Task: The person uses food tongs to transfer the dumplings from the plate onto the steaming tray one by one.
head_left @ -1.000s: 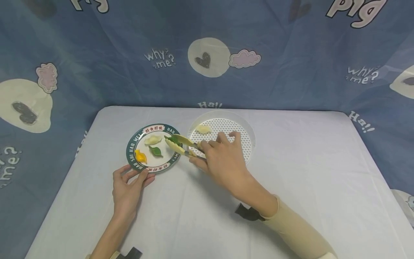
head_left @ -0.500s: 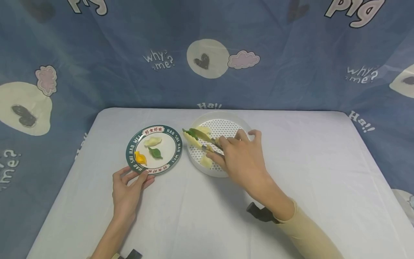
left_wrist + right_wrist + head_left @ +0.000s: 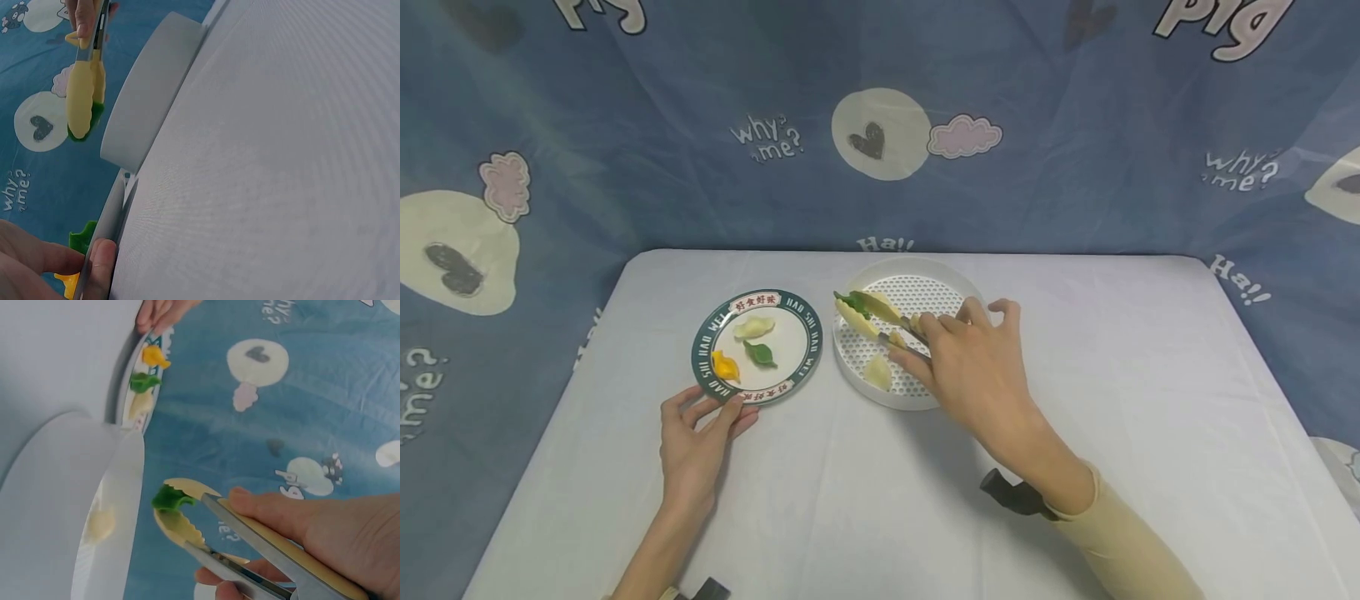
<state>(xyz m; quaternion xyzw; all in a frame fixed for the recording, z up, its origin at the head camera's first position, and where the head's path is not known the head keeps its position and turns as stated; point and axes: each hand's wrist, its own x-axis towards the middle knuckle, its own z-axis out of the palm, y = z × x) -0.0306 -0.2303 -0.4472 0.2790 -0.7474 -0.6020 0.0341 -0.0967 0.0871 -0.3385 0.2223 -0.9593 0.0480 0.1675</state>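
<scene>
My left hand pinches the near-left edge of a plate with a dark green lettered rim. A pale dumpling, a green dumpling and a yellow dumpling lie on it. With my right hand I hold metal tongs with pale yellow tips. Between the tips is another green dumpling, held above a round white tray with a perforated bottom. A pale dumpling lies in the tray's near part; another is partly hidden behind the tongs.
A white cloth covers the table. Behind it hangs a blue printed curtain. The tray stands to the right of the plate with a narrow gap between them.
My right hand has carried the tongs and green dumpling rightward from the plate's right edge to over the tray. The near pale dumpling in the tray has come into view. My left hand stays on the plate.
</scene>
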